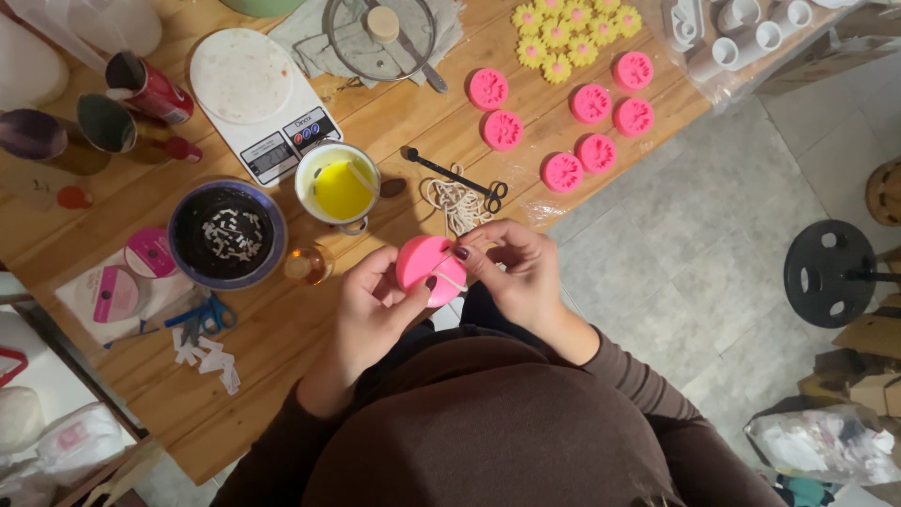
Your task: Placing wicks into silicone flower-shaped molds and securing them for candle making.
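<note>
Two hands meet over one round pink silicone mould [424, 266], held just off the near edge of the wooden desk [413, 122], and that is where I read the work from the head view. My left hand [371, 314] cups the mould from below and behind, its grip closed around the rim. My right hand [514, 272] has a narrow pinch on a thin pale wick string [454, 278] lying across the mould's face. My judgement is that the step in hand is setting the wick into this mould; the next move would call for a steady pinch and a fine aim at the mould's centre while the left hand keeps the mould from turning.

Counting from the same view: seven more pink round moulds lie on the desk, the nearest being one at [503, 130], so eight pink moulds in all with the held one. Beyond them sits a cluster of yellow flower-shaped wax pieces [569, 30]; I make out about nine, though the top edge cuts some off. One white metal pot of yellow melted wax [339, 184] stands just beside one white digital kitchen scale [258, 99]. One dark bowl with white wick bits [226, 234] sits left of the pot. One coil of pale cord [454, 201] lies under one pair of black scissors [452, 173], and one pair of blue-handled scissors [205, 316] lies near the desk's front edge, with a few white paper scraps [208, 360] beside it.
</note>
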